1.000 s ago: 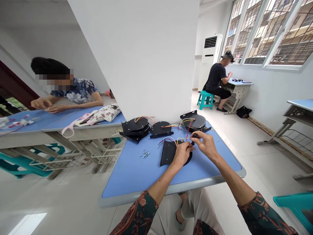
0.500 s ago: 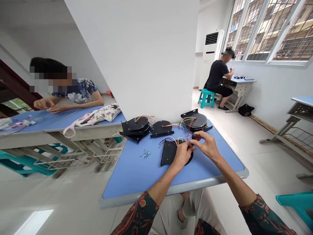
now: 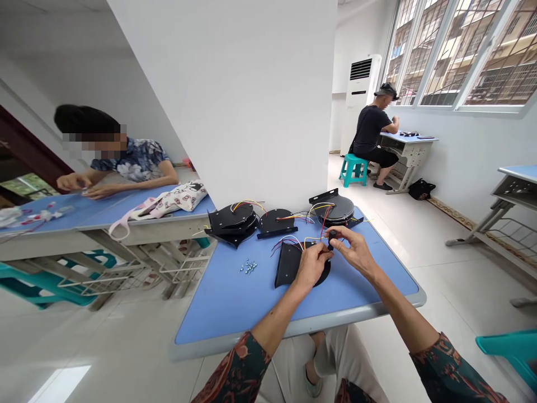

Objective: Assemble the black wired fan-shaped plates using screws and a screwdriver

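Note:
My right hand grips the black handle of a small screwdriver, held upright over a black metal plate. My left hand lies across that plate, its fingers pinched together close to the screwdriver's lower end. What the left fingertips hold is hidden. The plate has a raised, bent edge on its left and a rounded right side, partly covered by my left hand. White, red and yellow wires come out at its far side. A loose group of small silver screws lies to the left on the blue table.
Along the table's back stand stacked black plates, a single wired plate and another round stack. A white pillar rises behind them. One co-worker sits left, another far right.
The screwdriver's handle now shows more fully and stands more upright in my right fingers. My left hand stays on the plate, almost unmoved.

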Action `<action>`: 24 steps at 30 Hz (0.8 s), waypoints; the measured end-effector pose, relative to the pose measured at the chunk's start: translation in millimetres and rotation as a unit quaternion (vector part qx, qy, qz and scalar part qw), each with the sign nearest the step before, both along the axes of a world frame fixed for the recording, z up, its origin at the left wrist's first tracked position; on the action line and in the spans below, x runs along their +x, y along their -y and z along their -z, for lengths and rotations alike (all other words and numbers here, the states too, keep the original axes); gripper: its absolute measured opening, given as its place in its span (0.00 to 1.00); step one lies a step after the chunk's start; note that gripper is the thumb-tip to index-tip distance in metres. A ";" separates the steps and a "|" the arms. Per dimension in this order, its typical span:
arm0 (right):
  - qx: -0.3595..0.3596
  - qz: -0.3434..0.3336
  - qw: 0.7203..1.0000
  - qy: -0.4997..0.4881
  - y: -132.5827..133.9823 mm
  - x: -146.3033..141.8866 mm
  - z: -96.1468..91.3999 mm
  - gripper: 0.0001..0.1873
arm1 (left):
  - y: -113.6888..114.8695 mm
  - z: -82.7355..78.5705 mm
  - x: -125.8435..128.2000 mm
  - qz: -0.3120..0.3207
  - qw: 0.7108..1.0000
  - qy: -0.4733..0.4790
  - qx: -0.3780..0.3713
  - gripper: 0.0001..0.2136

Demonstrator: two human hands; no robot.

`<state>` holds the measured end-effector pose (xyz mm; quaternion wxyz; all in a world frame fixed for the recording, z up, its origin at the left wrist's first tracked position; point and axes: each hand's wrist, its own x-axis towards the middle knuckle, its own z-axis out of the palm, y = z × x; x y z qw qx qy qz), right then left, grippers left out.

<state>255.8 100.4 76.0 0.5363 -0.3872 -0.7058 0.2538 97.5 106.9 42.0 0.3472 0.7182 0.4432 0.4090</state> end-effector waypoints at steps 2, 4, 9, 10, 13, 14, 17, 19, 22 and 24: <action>0.025 0.043 0.999 0.021 1.6 -3.6 -0.7 0.11 | 0.0 0.2 0.1 -0.007 1.000 -0.008 0.001 0.05; 0.029 0.058 0.998 0.022 0.8 -5.1 -1.2 0.09 | 0.0 0.5 0.4 -0.009 1.000 -0.007 -0.005 0.04; -0.019 -0.025 0.999 -0.020 -4.6 0.6 -0.7 0.13 | 0.3 0.3 0.8 0.005 1.000 0.013 -0.018 0.04; -0.027 -0.047 0.998 -0.032 -4.6 2.0 -0.5 0.14 | 0.3 0.2 0.8 0.007 1.000 0.009 -0.014 0.05; -0.027 -0.056 0.997 -0.034 -1.8 3.0 -1.2 0.15 | -0.2 0.9 0.9 0.002 1.000 -0.009 -0.007 0.05; -0.014 -0.040 0.999 -0.021 -0.5 2.2 -1.8 0.15 | -0.6 1.5 1.1 -0.001 1.000 -0.015 -0.005 0.05; 0.033 0.025 0.999 0.027 0.9 -2.2 -3.4 0.13 | -2.0 3.7 1.7 -0.009 1.000 -0.026 0.002 0.05; 0.033 0.046 0.998 0.034 -1.4 -4.3 -3.4 0.13 | -2.6 4.6 1.9 -0.013 1.000 -0.024 0.000 0.05; -0.011 0.034 0.999 -0.002 -8.0 -2.9 -1.5 0.17 | -2.8 4.5 1.3 -0.010 1.000 -0.020 -0.003 0.05; -0.047 0.007 0.998 -0.036 -12.4 0.8 0.1 0.19 | -2.9 4.2 0.6 -0.007 1.000 -0.022 0.002 0.05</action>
